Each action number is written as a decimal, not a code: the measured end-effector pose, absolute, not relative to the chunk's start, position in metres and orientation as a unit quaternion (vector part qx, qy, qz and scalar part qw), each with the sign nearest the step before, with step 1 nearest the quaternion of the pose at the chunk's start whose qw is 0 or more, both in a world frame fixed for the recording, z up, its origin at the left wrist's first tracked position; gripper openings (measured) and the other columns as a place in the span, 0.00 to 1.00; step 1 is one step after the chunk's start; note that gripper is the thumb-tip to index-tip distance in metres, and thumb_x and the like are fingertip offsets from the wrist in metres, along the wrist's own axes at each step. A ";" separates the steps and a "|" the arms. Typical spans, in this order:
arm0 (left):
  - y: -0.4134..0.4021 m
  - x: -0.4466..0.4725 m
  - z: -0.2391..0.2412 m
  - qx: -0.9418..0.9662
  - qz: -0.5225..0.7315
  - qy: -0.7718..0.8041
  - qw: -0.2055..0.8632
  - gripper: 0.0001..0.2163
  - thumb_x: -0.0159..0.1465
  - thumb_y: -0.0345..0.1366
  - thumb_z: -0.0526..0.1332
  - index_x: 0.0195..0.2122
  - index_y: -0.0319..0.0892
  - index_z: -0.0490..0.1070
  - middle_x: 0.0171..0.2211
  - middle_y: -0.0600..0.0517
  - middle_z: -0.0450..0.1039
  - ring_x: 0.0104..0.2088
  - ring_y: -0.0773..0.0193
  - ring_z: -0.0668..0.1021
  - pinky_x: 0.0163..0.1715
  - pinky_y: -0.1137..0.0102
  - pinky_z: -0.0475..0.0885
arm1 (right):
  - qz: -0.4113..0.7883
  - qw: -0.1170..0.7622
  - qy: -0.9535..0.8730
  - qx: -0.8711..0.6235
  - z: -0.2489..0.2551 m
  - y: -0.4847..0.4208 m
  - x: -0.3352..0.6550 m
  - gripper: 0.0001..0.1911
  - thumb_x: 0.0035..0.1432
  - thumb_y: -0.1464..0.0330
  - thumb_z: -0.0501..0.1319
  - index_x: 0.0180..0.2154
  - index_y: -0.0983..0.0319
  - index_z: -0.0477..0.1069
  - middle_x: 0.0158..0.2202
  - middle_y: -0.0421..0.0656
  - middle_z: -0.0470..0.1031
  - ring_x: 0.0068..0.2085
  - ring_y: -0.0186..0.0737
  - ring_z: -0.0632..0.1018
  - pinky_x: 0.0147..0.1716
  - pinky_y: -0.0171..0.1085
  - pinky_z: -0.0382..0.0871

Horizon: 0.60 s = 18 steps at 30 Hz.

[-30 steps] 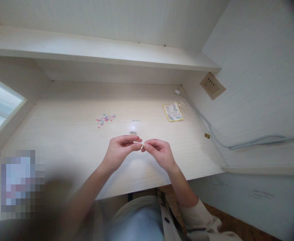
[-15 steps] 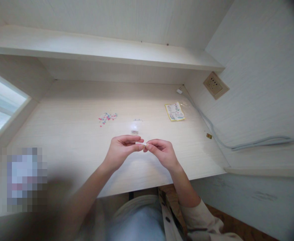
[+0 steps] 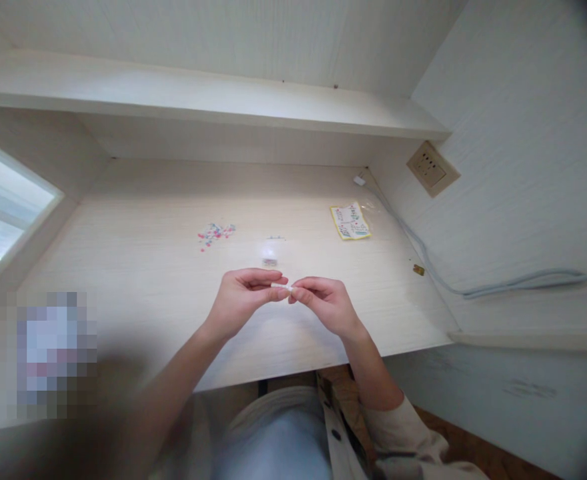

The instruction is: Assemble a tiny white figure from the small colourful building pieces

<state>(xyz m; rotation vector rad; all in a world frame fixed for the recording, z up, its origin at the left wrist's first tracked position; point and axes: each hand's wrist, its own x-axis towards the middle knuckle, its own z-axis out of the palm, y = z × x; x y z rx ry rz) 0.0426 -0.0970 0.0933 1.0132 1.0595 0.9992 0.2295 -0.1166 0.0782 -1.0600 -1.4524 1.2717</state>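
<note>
"Hands?"
"Your left hand and right hand both pinch the small white stick, over the desk, inward of its front edge."
"Change?"
"A second ago, a crosswise bit showed between your fingertips; now the stick runs straight across."

White piece part-hidden by left hand and right hand. Yellow-edged card: print illegible (too small). Grey cable cut off, right edge.

One white piece, one card
</note>
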 end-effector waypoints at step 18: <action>-0.098 0.043 0.093 0.434 0.433 0.458 0.644 0.17 0.42 0.34 0.77 0.34 0.36 0.79 0.32 0.45 0.82 0.32 0.52 0.83 0.37 0.59 0.80 | 0.575 0.472 -0.526 -0.411 0.077 -0.120 0.228 0.09 0.54 0.62 0.67 0.33 0.60 0.78 0.30 0.42 0.81 0.34 0.38 0.81 0.36 0.37 0.75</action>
